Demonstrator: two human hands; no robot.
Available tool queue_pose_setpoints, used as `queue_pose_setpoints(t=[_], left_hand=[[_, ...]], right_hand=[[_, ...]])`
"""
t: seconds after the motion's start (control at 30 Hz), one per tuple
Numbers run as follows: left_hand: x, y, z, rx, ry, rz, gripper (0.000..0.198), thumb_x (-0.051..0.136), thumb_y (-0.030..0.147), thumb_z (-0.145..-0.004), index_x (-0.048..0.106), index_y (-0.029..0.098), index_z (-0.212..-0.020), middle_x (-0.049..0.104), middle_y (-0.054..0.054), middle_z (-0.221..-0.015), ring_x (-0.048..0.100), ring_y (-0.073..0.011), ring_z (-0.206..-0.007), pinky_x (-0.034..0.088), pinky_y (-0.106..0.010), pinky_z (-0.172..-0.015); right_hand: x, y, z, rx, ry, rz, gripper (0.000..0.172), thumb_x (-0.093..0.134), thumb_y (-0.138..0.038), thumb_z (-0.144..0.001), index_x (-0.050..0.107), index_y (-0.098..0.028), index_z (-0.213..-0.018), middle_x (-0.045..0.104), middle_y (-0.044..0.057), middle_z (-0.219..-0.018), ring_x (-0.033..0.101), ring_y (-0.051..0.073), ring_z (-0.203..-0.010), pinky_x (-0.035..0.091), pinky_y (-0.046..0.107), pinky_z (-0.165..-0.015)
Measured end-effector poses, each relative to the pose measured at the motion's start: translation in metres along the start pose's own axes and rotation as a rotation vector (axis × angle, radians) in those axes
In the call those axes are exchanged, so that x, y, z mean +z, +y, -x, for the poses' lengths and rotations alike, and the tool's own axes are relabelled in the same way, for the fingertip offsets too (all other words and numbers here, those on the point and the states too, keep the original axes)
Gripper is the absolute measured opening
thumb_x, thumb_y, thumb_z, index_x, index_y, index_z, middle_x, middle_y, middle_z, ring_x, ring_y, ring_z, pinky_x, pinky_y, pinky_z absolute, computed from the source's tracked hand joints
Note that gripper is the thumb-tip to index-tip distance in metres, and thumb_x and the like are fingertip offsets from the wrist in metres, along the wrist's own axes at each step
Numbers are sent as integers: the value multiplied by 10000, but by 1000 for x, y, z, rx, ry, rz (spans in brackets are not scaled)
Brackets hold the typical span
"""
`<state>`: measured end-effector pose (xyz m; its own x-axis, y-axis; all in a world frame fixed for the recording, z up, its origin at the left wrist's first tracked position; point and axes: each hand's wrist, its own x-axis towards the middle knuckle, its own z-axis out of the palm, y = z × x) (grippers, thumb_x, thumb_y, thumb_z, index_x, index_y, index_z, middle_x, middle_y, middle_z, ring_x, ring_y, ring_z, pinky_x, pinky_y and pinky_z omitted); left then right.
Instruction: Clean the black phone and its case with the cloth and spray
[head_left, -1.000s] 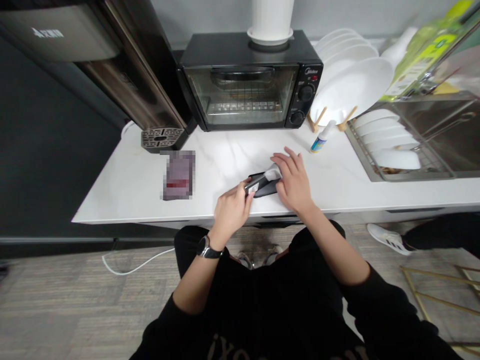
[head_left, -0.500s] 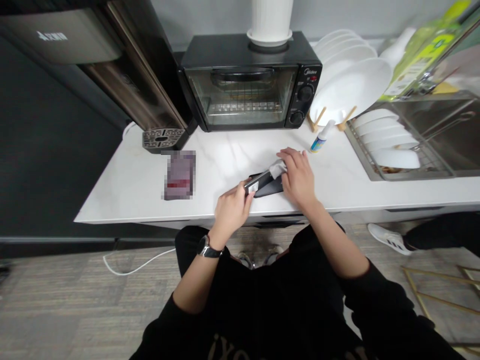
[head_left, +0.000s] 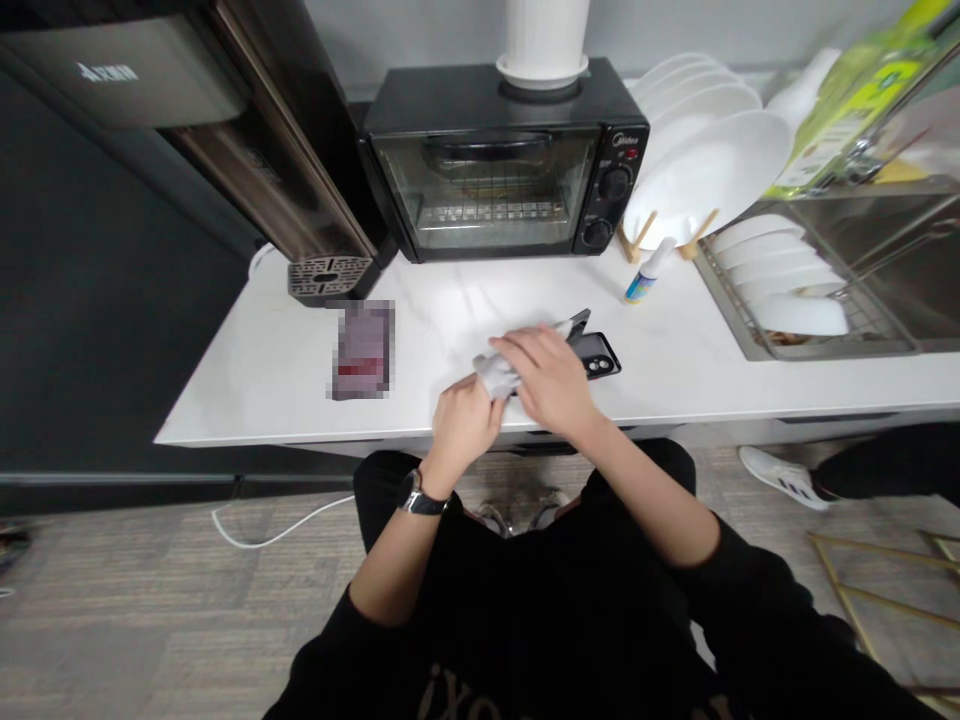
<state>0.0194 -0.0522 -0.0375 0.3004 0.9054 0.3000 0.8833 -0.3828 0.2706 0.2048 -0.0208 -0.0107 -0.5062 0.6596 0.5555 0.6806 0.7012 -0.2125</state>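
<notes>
My left hand (head_left: 466, 418) is closed around the near end of a slim dark phone (head_left: 580, 324), which is held tilted over the counter. Most of the phone is hidden by my hands, and only its far end shows. Pressed against it by my right hand (head_left: 553, 382) is a crumpled pale grey cloth or tissue (head_left: 495, 376); the fingers are bent over this wipe, close to my left fingers. Beneath the phone, a black phone case (head_left: 604, 358) with camera holes lies on the white counter. A small spray bottle (head_left: 646, 275) with a blue label stands beyond my right hand.
A blurred-out purple packet (head_left: 364, 350) lies left on the counter (head_left: 247, 400), before a drink dispenser (head_left: 330, 275). A toaster oven (head_left: 487, 190) stands behind. White plates (head_left: 705, 170) and a sink (head_left: 900, 240) are at right. Another person's shoe (head_left: 784, 475) shows on the floor.
My right hand has slid the wipe left along the phone, from its far end towards my left hand. The case's camera end and the phone's far end now show. My left hand stays nearly in place.
</notes>
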Motion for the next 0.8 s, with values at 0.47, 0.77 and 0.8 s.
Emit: queue_pose_setpoints(t=[0.47, 0.77, 0.8], left_hand=[[2, -1, 0, 36, -34, -103, 160, 546, 170, -958, 688, 133, -1022, 774, -151, -908, 762, -308, -839, 557, -383, -741], [-7, 9, -4, 24, 48, 34, 347, 458, 358, -1113, 583, 121, -1334, 776, -117, -945, 779, -255, -893, 548, -316, -752], [-5, 8, -3, 26, 36, 21, 305, 475, 322, -1096, 612, 120, -1279, 774, -123, -935, 775, -263, -878, 550, -327, -747]], right_hand=[[15, -40, 0, -30, 18, 55, 374, 450, -141, -1032, 595, -132, -1377, 671, 150, -1374, 575, 281, -1295, 357, 500, -1271], [-14, 31, -1, 242, 55, 204, 342, 429, -53, -932, 655, -157, -1166, 699, 147, -1177, 584, 317, -1171, 393, 587, -1212], [-9, 16, -1, 192, 52, 186, 331, 444, -70, -950, 648, -152, -1198, 689, 152, -1237, 578, 315, -1214, 354, 591, -1246]])
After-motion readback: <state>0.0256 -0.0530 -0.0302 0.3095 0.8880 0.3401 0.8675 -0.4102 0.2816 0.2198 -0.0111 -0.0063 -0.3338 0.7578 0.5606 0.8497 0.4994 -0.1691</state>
